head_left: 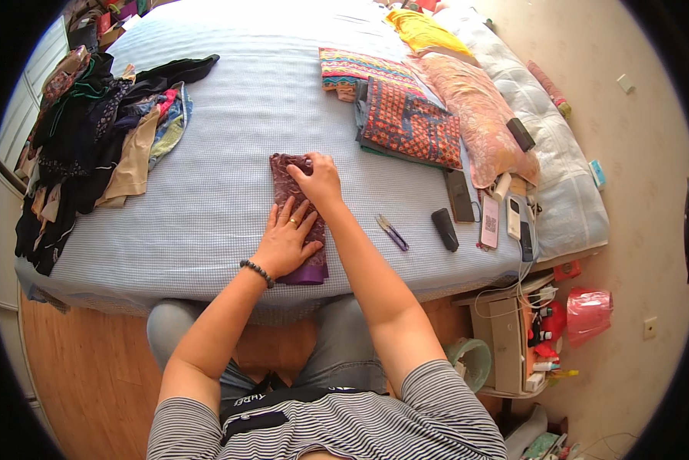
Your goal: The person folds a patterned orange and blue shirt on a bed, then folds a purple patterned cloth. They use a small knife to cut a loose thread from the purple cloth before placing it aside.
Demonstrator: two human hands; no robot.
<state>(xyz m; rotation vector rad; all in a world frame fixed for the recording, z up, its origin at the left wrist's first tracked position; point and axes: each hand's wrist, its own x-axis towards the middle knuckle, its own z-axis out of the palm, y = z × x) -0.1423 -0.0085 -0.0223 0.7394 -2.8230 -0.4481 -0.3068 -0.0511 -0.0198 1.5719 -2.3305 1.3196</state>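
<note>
A maroon patterned cloth (282, 186), folded into a long narrow strip with a purple band at its near end, lies on the bed before me; I cannot tell which garment it is. Across its lower half rests my left hand (281, 247), flat with the fingers spread. At the far right corner of the strip, my right hand (320, 182) has its thumb and fingers closed on the cloth's edge. My hands hide parts of the fabric. A small pair of thread snips (393, 232) with purple handles lies to the right, apart from both hands.
A heap of dark and beige clothes (91, 146) covers the bed's left side. Folded patterned fabrics (412, 123) lie at the far right, beside a pink pillow (463, 107). Phones (490, 221), a black case (445, 230) and a white cable are near the right edge.
</note>
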